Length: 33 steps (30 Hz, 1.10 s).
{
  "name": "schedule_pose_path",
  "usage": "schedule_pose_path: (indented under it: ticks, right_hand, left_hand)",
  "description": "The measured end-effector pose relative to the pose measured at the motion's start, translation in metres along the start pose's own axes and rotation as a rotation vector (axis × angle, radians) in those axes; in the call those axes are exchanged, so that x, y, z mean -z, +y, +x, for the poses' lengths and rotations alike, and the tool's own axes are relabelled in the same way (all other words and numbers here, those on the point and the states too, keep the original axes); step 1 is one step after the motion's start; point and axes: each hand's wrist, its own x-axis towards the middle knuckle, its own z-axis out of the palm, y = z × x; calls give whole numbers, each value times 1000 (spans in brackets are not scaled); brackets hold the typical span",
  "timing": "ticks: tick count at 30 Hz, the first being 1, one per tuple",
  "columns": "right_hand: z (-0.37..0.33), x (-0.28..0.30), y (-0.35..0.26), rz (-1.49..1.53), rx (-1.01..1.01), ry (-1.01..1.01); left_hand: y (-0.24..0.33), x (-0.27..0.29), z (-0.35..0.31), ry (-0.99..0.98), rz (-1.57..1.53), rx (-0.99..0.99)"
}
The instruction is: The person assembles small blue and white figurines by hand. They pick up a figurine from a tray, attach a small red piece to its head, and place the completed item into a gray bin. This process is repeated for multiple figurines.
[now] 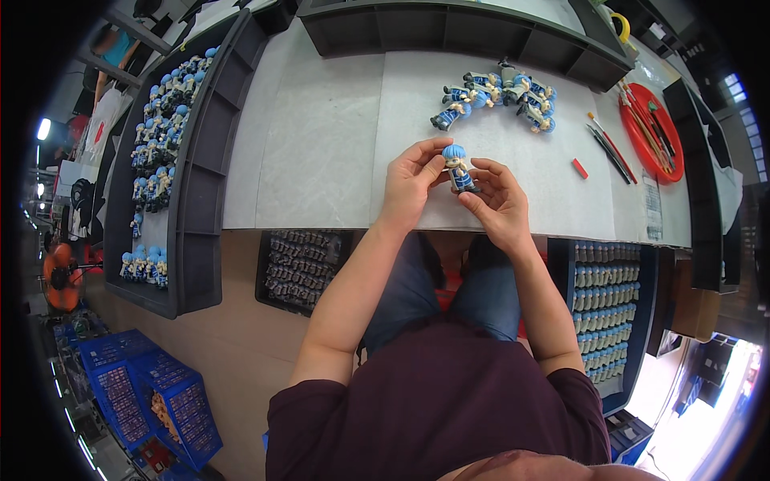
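While the left hand [413,178] pinches a blue-haired figurine [454,154] over the near edge of the table [313,144], the right hand [501,200] grips its base; this piece appears under way; loose figurines [480,99] lie beyond, seemingly waiting; whether those in the dark tray [197,192] are finished cannot be told.
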Motion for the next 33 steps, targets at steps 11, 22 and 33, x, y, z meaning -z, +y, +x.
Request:
schedule_pose_path:
  ticks: [11, 22, 33]
  right_hand:
    - [-1, 0, 10, -38, 142, 99]
    - [-1, 3, -1, 79, -32, 5]
    - [-1, 2, -4, 70, -54, -7]
  left_hand:
    - [-5, -1, 2, 28, 161, -65]
    - [-5, 2, 2, 22, 119, -75]
    - [-5, 1, 2, 35, 117, -78]
